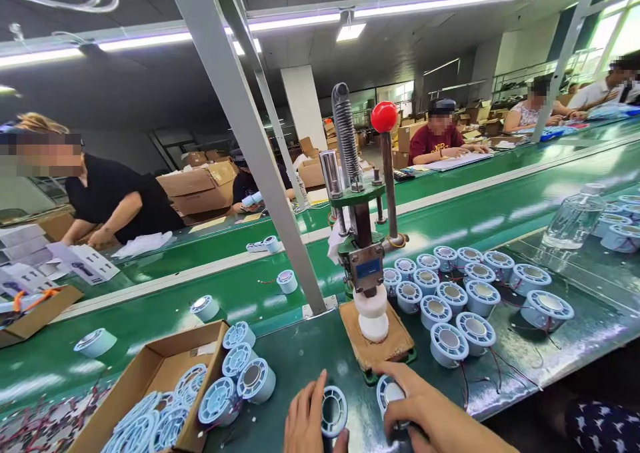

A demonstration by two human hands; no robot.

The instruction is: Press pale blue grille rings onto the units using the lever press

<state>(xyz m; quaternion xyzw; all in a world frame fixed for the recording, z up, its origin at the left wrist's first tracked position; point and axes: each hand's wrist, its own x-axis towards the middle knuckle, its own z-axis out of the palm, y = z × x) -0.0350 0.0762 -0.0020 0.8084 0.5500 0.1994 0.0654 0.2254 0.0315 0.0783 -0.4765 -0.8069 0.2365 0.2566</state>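
At the bottom centre, my left hand (309,416) is curled beside a light blue round part (334,411) with a dark centre, thumb and fingers around its edge. To its right, my right hand (417,403) grips another light blue part (389,393), its fingers over the top and side. Just beyond both hands stands a hand press (367,266) with a red ball knob (384,116) on its lever. White round blocks (373,316) sit under its ram, on a brown board (350,326).
Many blue parts with wires (450,343) stand right of the press, near a clear bottle (575,216). At left are a cardboard box (145,366) of blue rings and several blue parts (220,400). A grey post (250,126) slants up behind. People sit across the green belt (175,293).
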